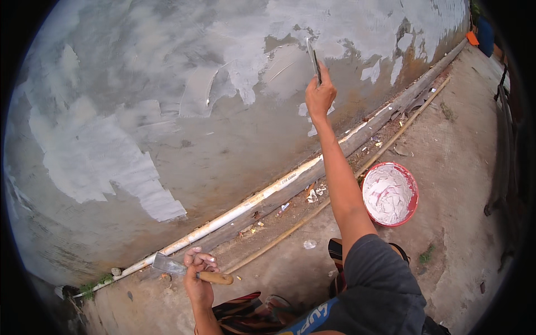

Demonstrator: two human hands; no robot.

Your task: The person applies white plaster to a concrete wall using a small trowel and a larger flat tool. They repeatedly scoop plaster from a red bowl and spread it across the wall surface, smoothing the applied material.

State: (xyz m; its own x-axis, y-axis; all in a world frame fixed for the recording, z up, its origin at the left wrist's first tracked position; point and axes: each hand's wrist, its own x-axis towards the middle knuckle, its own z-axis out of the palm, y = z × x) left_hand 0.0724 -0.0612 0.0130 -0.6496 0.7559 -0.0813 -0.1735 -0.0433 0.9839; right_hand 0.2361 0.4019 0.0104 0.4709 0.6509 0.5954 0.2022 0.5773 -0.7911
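Observation:
My right hand [320, 94] is raised at the wall [134, 139], gripping a flat metal spreading blade [312, 56] held edge-on at a patch of fresh plaster. Pale, uneven patches cover parts of the grey cement surface. Low at the left, my left hand [198, 273] holds a putty knife [171, 264] by its wooden handle, with pale smears on the fingers. A red bucket [391, 195] of thick whitish paste stands on the ground to the right of my right forearm.
A white pipe [220, 220] runs along the wall's foot, with a tan pole [407, 123] and scattered litter beside it on the concrete ground [446, 167]. Dark bars [499, 167] line the right edge; a blue object [484, 36] and an orange piece [472, 39] lie at the far end.

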